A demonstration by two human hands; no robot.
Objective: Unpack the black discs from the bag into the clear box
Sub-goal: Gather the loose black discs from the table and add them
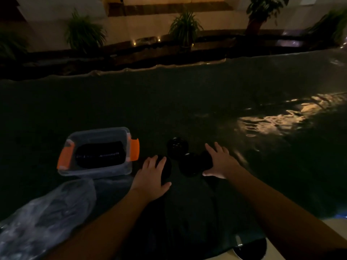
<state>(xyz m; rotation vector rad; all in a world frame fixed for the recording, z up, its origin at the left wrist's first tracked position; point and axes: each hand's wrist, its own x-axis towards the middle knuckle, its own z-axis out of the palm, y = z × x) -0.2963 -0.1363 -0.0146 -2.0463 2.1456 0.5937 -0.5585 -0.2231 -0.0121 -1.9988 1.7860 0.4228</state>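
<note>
A clear box (97, 170) with orange latches stands left of centre on the dark table, with a row of black discs (100, 153) inside it. The clear plastic bag (47, 212) lies crumpled at the near left. Loose black discs lie on the table: one further off (177, 147), one in the middle (188, 165). My left hand (152, 177) curls around a disc (167, 170) just right of the box. My right hand (218, 161) grips another disc (205, 159) by its edge. The dim light hides the discs' details.
The dark table cover (169, 109) stretches far ahead, with a glare patch at the right. Potted plants (185, 27) stand along a ledge beyond the far edge. A round dark object (249, 248) sits at the near edge, bottom right.
</note>
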